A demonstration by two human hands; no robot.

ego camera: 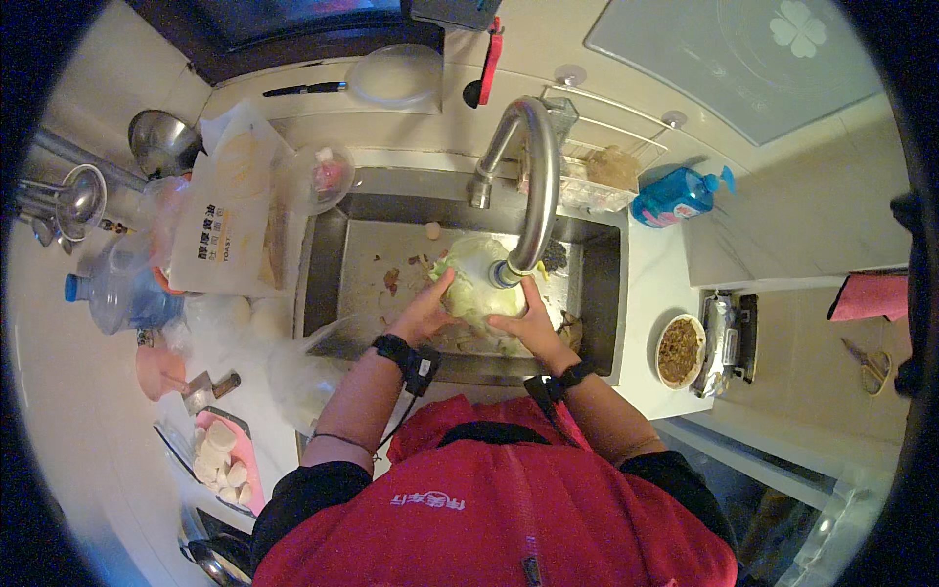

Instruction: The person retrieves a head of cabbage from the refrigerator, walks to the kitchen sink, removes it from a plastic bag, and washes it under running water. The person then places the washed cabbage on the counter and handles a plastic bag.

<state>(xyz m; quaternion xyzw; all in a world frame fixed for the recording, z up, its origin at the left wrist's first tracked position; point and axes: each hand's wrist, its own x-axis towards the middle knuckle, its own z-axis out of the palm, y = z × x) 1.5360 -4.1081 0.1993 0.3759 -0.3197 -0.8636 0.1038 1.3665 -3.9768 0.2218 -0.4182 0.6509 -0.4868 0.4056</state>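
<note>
A pale green head of cabbage or lettuce [469, 301] is held between both my hands over the steel sink [620, 308]. On its left side lies my left hand [428, 312], while my right hand [530, 323] grips the lower right side. The arched metal faucet [539, 183] reaches over the vegetable, and a spout end appears to overlap its top. Whether water is running I cannot tell. Brown scraps [391, 281] and a small pale round piece [432, 231] lie on the sink floor. A dark scouring pad or similar clump [555, 254] is at the sink's right.
Right of the sink stand a blue soap bottle [673, 197] and a bowl of brown food [679, 352]. Plastic bags [293, 374], a bread bag [238, 213] and a pink cutting board with white slices [251, 469] crowd the left counter. A knife [304, 89] lies behind the sink.
</note>
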